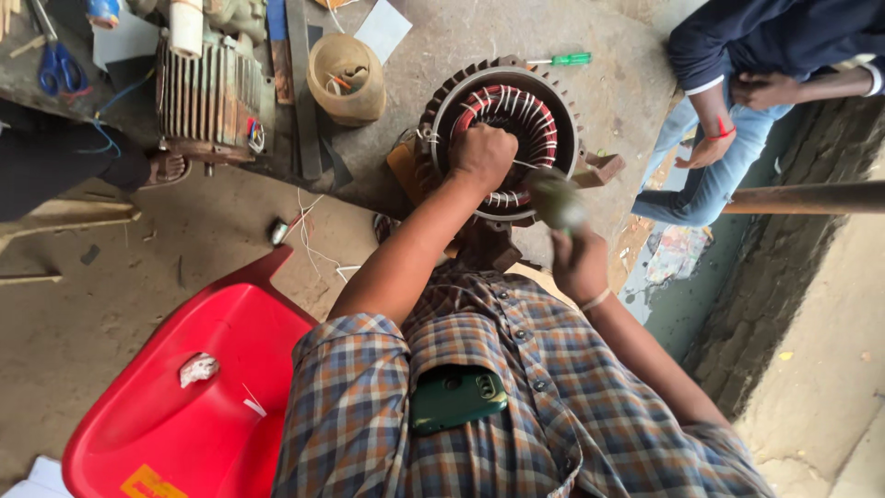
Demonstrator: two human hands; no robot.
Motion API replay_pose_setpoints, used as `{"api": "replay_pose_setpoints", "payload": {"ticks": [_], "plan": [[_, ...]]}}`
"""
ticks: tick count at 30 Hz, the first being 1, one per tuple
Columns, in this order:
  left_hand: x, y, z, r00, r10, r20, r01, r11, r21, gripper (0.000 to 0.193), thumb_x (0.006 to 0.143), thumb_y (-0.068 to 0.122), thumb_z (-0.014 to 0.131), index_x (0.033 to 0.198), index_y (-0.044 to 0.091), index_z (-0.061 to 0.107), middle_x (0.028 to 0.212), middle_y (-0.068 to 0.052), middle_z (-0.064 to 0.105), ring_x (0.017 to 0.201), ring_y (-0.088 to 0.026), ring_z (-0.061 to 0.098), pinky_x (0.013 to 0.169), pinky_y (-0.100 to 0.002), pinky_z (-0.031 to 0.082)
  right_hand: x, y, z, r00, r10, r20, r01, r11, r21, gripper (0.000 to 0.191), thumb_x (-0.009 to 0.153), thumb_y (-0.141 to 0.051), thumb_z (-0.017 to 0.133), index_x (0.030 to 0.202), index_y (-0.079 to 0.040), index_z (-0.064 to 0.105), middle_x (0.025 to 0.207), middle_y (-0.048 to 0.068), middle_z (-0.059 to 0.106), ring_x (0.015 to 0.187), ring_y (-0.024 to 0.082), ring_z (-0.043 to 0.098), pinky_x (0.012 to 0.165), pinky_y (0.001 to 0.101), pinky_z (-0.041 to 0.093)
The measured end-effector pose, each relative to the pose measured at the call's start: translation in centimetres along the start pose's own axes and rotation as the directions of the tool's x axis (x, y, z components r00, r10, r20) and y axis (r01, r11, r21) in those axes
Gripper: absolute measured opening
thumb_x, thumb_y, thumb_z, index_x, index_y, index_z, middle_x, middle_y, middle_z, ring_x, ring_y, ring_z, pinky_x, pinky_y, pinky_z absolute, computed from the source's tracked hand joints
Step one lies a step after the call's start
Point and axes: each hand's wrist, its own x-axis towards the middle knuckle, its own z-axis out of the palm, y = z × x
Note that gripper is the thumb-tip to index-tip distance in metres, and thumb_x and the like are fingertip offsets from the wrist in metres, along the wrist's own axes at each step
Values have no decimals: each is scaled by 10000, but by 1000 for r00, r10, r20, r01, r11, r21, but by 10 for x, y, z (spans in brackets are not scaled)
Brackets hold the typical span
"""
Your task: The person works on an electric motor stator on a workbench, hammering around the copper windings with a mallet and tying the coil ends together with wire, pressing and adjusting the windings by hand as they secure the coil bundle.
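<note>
Copper-wound stator: round grey metal motor stator with finned outer ring and red and white bound windings (505, 138), lying on the grey concrete bench (442, 55) in front of the person.
Left hand: left hand (483, 155) curled into a fist, fingers drawn together, pressed down on the near rim of the windings; what it grips inside the fist cannot be told.
Right hand: right hand (579, 266) closed around the handle of a blurred dark green tool (556, 198), whose head hangs just over the right edge of the stator.
Tool detail: too blurred to tell its kind.
Bench left: grey ribbed motor housing (207, 97) standing well apart from the stator, with a tan plastic cup (347, 78) between the two.
Bench far side: green-handled screwdriver (564, 59) lying just beyond the stator.
Far left: blue-handled scissors (57, 66) on the bench corner.
Floor: red plastic chair (184, 387) beside the person's left arm, a crumpled white scrap on its seat.
Upper right: another person in dark top and blue jeans (737, 111), near the bench end.
</note>
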Motion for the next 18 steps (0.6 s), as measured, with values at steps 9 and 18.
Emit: {"api": "replay_pose_setpoints", "payload": {"ticks": [9, 18], "plan": [[-2, 5, -9, 997, -11, 81, 7, 999, 49, 148, 800, 161, 659, 725, 177, 786, 732, -68, 766, 764, -265, 757, 574, -357, 597, 19, 7, 0, 992, -115, -59, 105, 983, -147, 293, 1104, -258, 473, 1098, -14, 635, 873, 276, 666, 826, 514, 627, 723, 548, 487], [-14, 18, -30, 892, 31, 450, 298, 710, -638, 490, 985, 483, 667, 848, 33, 807, 896, -227, 757, 855, -325, 720, 778, -406, 559, 25, 14, -39, 968, 246, -39, -197, 852, 486, 260, 1104, -279, 528, 1210, -42, 533, 794, 2, 554, 643, 118, 483, 569, 316, 385]]}}
